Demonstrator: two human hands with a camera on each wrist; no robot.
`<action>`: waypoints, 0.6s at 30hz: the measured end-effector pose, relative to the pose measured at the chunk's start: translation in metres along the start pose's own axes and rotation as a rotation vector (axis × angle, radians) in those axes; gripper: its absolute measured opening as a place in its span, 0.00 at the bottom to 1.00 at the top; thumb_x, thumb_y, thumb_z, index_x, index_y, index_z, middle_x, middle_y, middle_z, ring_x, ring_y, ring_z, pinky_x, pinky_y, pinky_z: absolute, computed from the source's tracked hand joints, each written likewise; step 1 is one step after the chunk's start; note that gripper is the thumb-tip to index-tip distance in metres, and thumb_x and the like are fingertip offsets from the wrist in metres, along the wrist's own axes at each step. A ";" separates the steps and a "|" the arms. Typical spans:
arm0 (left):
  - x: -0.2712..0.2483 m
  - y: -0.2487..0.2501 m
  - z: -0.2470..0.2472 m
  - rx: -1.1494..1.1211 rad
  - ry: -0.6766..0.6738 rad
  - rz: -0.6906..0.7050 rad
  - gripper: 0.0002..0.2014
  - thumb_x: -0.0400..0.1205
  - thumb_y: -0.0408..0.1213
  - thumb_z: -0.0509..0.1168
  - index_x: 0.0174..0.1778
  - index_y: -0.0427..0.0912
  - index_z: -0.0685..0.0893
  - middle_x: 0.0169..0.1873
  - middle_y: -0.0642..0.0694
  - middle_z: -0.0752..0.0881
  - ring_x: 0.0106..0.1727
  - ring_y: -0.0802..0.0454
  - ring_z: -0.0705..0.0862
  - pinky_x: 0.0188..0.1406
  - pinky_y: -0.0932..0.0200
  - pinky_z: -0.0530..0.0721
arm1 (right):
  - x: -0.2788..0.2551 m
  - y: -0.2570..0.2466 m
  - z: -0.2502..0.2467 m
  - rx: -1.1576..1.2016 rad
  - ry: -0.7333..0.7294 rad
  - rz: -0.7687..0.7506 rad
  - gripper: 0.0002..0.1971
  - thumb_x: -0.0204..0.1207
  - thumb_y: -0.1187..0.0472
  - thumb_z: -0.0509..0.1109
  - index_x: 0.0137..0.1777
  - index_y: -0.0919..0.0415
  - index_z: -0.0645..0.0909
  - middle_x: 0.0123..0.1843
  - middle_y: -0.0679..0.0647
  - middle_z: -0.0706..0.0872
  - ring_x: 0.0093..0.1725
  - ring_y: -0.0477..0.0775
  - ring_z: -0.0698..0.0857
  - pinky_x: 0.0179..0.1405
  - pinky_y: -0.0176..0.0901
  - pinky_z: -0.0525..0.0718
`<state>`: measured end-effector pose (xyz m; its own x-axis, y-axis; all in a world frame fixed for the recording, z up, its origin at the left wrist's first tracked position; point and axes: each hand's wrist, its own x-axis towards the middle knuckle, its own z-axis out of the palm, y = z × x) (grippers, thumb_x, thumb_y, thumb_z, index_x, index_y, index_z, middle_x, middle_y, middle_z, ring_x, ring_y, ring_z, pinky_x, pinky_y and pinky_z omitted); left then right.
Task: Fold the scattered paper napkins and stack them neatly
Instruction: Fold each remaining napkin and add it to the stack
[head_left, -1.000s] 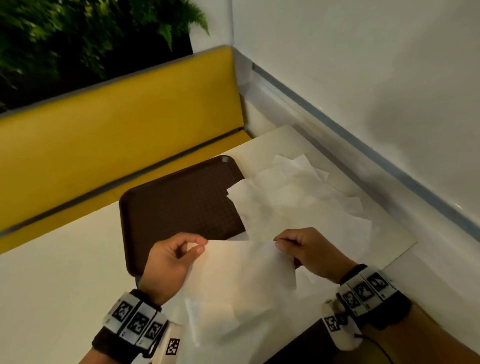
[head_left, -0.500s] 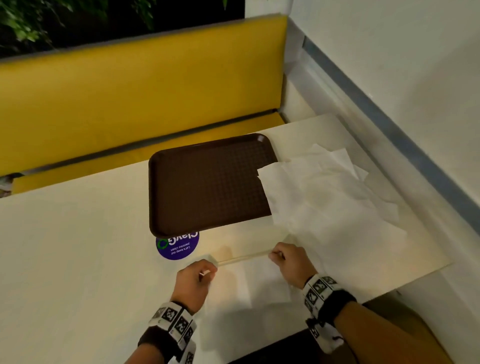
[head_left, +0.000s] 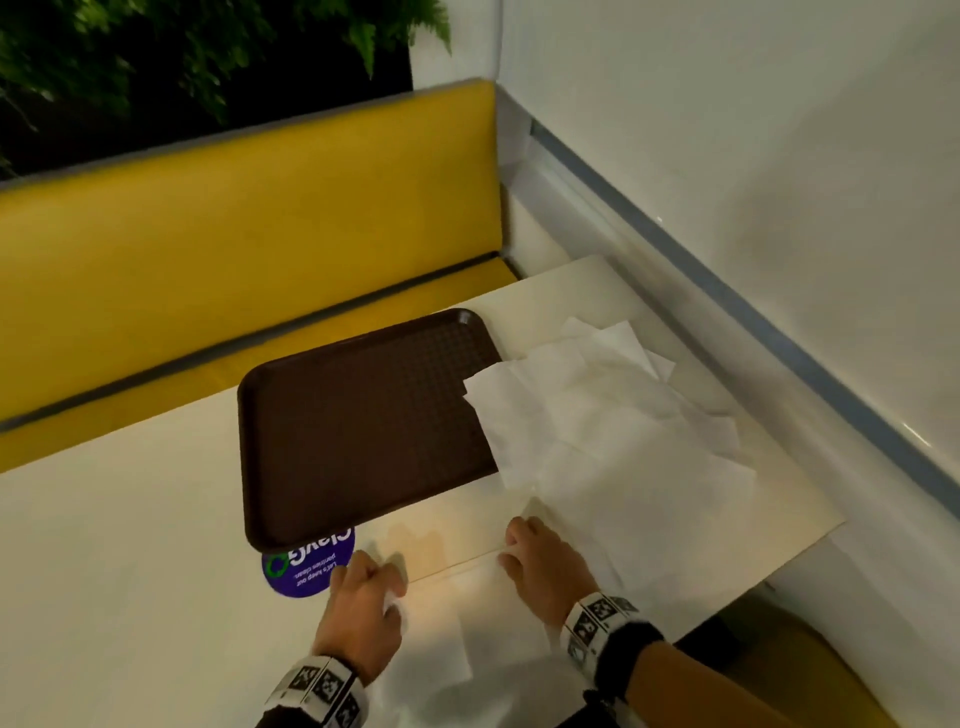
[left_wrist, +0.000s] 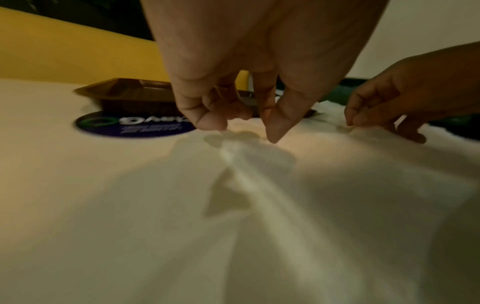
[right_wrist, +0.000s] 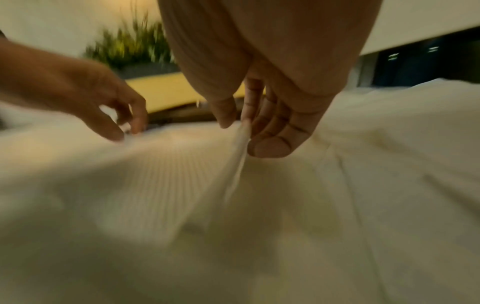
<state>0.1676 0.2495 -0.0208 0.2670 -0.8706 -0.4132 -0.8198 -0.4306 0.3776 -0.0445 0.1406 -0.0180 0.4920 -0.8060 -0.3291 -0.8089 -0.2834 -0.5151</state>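
At the table's near edge, the left hand (head_left: 358, 613) and right hand (head_left: 545, 566) each pinch the napkin (head_left: 467, 618); only the right wrist view shows paper clamped between thumb and fingers (right_wrist: 270, 148).

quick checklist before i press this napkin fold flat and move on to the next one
1. Right hand grips the napkin's far edge: ok, paper is pinched between thumb and fingers in the right wrist view.
2. Left hand grips its corner: cannot tell, fingertips sit at the paper but the pinch is hidden.
3. Edges lined up for the fold: cannot tell, views too blurred.
4. Napkin lies on the table, free of the brown tray: ok.
5. Loose napkin pile out of the way: not ok, it reaches the right hand and overlaps the tray.
6. Finished stack started: not ok, none visible.
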 end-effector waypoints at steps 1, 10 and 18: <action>0.006 0.012 -0.006 0.011 0.011 0.032 0.12 0.78 0.38 0.66 0.55 0.56 0.80 0.59 0.53 0.70 0.61 0.52 0.69 0.66 0.59 0.72 | -0.005 0.005 -0.009 0.039 0.022 0.006 0.08 0.81 0.50 0.62 0.54 0.52 0.73 0.53 0.47 0.79 0.45 0.49 0.83 0.45 0.40 0.83; 0.114 0.183 -0.013 -0.058 -0.008 0.308 0.23 0.78 0.54 0.66 0.68 0.53 0.75 0.67 0.52 0.74 0.67 0.46 0.72 0.66 0.47 0.73 | -0.068 0.101 -0.112 0.394 0.260 0.396 0.05 0.79 0.58 0.69 0.41 0.51 0.80 0.39 0.44 0.86 0.36 0.45 0.86 0.36 0.34 0.82; 0.178 0.239 0.033 0.177 -0.077 0.133 0.45 0.74 0.62 0.67 0.80 0.44 0.57 0.77 0.43 0.64 0.75 0.39 0.66 0.72 0.42 0.67 | -0.112 0.159 -0.094 0.500 0.213 0.634 0.03 0.81 0.57 0.67 0.45 0.49 0.79 0.44 0.45 0.86 0.41 0.43 0.85 0.36 0.29 0.78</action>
<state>0.0024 -0.0006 -0.0308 0.1163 -0.8934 -0.4340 -0.9231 -0.2585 0.2846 -0.2586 0.1372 0.0117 -0.1201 -0.8303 -0.5443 -0.6493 0.4804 -0.5896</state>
